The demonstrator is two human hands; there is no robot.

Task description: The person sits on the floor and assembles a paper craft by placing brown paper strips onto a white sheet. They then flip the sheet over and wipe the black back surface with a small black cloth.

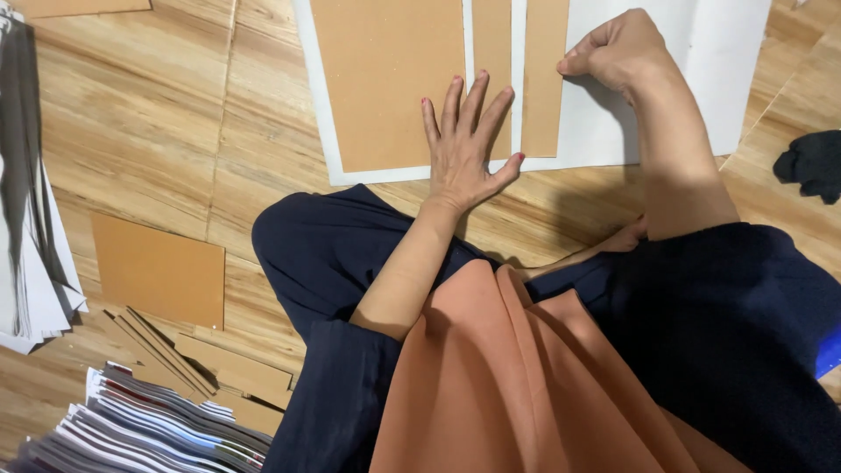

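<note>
Pressing down with fingers spread, your left hand (462, 149) lies flat across the wide brown board (390, 79) and the narrow brown strip (492, 52) beside it, both resting on the white sheet (666, 79) on the wooden floor (149, 131). Your right hand (618, 48) is curled, its fingertips pressed together against the upper right edge of the second brown strip (543, 79). More brown boards (159, 270) lie on the floor at your left, near stacked paper sheets (149, 429).
</note>
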